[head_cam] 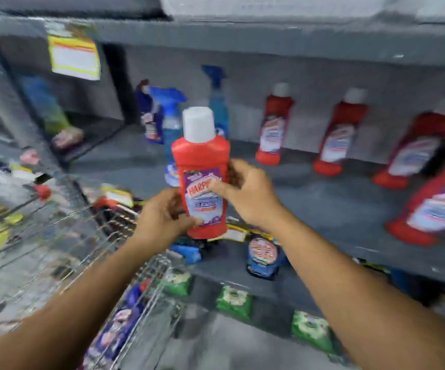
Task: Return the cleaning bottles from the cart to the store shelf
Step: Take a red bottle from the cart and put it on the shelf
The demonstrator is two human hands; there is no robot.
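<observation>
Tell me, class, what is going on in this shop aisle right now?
A person holds a red cleaning bottle with a white cap upright in both hands, the left hand low on it and the right hand at its label. It is in the air in front of the grey shelf, where matching red bottles already stand beside blue spray bottles. The wire cart is at the lower left.

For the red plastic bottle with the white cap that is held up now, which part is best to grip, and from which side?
Grip the red plastic bottle with the white cap at its labelled middle, coming from the two narrow sides. The body looks flat and wide and stands upright, so fingers wrap the edges well. The left hand holds low on one side and the right hand on the other. The smooth cap probably offers less hold.
</observation>
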